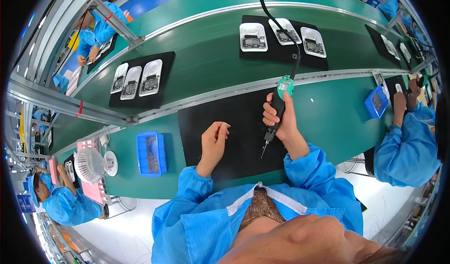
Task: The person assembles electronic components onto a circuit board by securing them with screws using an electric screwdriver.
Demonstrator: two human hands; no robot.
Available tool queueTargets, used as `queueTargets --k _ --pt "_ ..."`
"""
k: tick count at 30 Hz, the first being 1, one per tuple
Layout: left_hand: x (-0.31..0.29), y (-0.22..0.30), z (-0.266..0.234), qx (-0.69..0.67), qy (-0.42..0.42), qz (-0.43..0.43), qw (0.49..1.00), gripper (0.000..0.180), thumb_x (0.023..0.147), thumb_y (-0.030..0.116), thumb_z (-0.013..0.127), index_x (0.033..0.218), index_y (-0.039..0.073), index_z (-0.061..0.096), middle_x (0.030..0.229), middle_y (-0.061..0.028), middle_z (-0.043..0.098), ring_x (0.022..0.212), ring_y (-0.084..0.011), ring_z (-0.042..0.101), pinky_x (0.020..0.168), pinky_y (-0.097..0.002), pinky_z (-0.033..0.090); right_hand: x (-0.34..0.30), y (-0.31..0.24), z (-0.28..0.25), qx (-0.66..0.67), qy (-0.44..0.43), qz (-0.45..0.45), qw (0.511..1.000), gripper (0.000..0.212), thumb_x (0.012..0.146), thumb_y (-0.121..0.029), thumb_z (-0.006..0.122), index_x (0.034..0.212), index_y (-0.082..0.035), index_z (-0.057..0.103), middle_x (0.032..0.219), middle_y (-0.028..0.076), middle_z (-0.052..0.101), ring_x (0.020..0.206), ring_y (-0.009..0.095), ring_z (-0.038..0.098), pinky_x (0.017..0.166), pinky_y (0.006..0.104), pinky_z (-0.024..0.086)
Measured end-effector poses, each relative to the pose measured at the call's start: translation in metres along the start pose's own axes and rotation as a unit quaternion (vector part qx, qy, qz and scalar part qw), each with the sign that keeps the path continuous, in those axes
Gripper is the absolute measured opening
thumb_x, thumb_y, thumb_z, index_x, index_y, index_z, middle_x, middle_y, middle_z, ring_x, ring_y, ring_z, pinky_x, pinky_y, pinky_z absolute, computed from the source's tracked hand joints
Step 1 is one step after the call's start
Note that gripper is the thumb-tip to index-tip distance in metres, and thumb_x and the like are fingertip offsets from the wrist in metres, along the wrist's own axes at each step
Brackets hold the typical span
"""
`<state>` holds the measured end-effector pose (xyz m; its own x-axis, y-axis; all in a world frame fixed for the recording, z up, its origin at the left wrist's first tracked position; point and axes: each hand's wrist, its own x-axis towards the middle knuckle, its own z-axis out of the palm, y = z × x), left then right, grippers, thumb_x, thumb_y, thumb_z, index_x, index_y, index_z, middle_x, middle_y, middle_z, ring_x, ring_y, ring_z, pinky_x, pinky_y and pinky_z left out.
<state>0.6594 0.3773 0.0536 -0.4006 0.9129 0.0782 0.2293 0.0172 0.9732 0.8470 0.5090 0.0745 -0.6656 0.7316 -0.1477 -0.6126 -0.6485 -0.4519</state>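
Note:
My right hand is wrapped round an electric screwdriver with a black body and a green top. Its thin bit points down over a black mat, and a dark cable leads up from its top. My left hand hovers over the left part of the same mat, fingers curled and thumb pressed against them. Whether something small is between those fingers cannot be made out. No device lies on the visible part of the mat. A blue bin of small metal-coloured parts stands left of it.
Across the metal rail, white device housings with circuit boards lie on black mats on a green belt. A white fan stands at left. Another blue bin is at right, near a co-worker. Others work at left.

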Motion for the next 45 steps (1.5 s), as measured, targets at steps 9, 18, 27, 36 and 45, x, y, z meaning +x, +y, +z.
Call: queueTargets --k 9,18,27,36,45 --pt "-0.001 0.0 0.001 0.009 -0.001 0.01 1.0 0.015 0.095 0.012 0.054 0.093 0.001 0.063 0.071 -0.0025 0.057 0.062 -0.0083 0.053 0.056 -0.0219 0.043 0.0 -0.001 -0.002 -0.006 0.009 -0.006 1.0 0.042 0.096 -0.05 0.042 0.095 -0.009 0.047 0.061 -0.002 0.038 0.044 0.004 0.034 0.043 0.0209 0.03" --pt "-0.001 -0.005 -0.006 0.018 -0.007 0.012 1.0 0.014 0.095 0.011 0.054 0.093 0.001 0.063 0.071 -0.0034 0.058 0.063 -0.0093 0.054 0.057 -0.0228 0.044 0.0 0.006 0.002 -0.001 0.019 -0.021 1.0 0.041 0.096 -0.05 0.042 0.095 -0.009 0.047 0.061 -0.002 0.038 0.044 0.005 0.034 0.044 0.0213 0.03" --pt "0.001 -0.003 -0.005 0.021 -0.01 0.015 1.0 0.014 0.095 0.012 0.055 0.093 0.001 0.063 0.071 -0.0035 0.057 0.063 -0.0091 0.054 0.057 -0.0223 0.044 -0.001 0.004 0.005 -0.026 0.023 -0.027 0.999 0.043 0.097 -0.051 0.039 0.095 -0.009 0.046 0.061 -0.004 0.037 0.044 0.003 0.032 0.042 0.0192 0.03" --pt "-0.002 -0.01 -0.009 0.012 0.003 0.045 0.999 0.012 0.093 0.012 0.056 0.092 0.001 0.062 0.074 -0.0073 0.06 0.064 -0.0152 0.057 0.059 -0.0268 0.046 0.002 0.013 0.005 0.034 -0.007 -0.01 0.999 0.041 0.096 -0.049 0.041 0.096 -0.009 0.05 0.06 -0.002 0.038 0.043 0.005 0.033 0.042 0.0205 0.03" --pt "0.138 0.046 0.031 0.244 -0.057 0.333 0.909 0.012 0.087 0.013 0.06 0.096 0.006 0.059 0.089 -0.0091 0.057 0.076 -0.0276 0.059 0.065 -0.036 0.047 0.003 0.012 0.005 0.02 -0.007 -0.013 1.0 0.04 0.096 -0.049 0.042 0.096 -0.009 0.048 0.063 -0.002 0.038 0.045 0.005 0.033 0.043 0.0209 0.03"
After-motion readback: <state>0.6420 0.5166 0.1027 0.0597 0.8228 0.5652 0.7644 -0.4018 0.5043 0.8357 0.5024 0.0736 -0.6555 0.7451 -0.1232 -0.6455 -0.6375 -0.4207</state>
